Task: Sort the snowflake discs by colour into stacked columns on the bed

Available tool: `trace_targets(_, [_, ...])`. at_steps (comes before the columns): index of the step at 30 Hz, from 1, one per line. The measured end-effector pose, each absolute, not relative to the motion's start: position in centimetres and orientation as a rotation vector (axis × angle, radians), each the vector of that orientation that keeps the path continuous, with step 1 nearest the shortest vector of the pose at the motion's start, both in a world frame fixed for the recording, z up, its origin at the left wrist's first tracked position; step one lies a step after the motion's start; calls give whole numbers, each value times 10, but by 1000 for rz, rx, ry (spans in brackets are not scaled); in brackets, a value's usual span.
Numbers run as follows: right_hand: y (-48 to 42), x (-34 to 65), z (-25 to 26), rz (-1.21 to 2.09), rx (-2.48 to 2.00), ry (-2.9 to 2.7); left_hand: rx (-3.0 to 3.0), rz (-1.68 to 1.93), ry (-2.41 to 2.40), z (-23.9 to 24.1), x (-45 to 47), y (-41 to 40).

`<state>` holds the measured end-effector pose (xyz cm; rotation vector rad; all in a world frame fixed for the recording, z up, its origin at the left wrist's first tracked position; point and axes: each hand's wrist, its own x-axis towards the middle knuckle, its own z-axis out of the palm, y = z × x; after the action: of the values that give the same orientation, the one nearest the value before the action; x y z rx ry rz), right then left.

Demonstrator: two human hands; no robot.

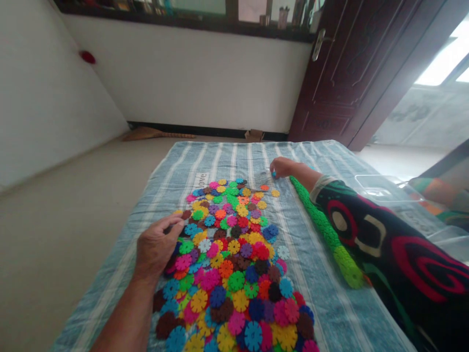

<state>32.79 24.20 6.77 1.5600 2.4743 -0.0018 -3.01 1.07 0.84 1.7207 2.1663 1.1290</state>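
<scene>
My left hand [157, 244] is at the left edge of a long heap of colourful notched plastic discs [234, 247]. Thumb and forefinger close together on a brown notched disc [186, 214], with a yellow disc [178, 212] just behind the fingertips. Beyond the heap's far right end, my right hand [283, 167] reaches over the cloth with fingers curled round a small blue notched disc [274, 174], mostly hidden by the fingers. Under my right forearm lies a long green rod of discs [322, 225] packed together, lighter green at its near end.
A striped blue-and-white cloth [135, 259] covers the table. Clear plastic containers [384, 188] stand on the right, with part of a person [439, 193] behind them. A broom [154, 133] and a small cardboard box [254, 135] lie by the wall, left of a dark red door [340, 73].
</scene>
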Motion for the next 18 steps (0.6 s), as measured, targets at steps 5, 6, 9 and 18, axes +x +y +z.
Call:
trace_targets(5, [231,306,74,-1,1523,2591,1734,1128,2157,8,-30,9])
trace_targets(6, [228,298,75,-8,1498,2623,1729,1122,2159,8,-30,9])
trace_targets(9, [219,270,76,-32,1436,2694,1710,1116,2162,8,-30,9])
trace_targets(18, [214,208,74,-118,1409,2598,1744,1149,2151,6,-33,9])
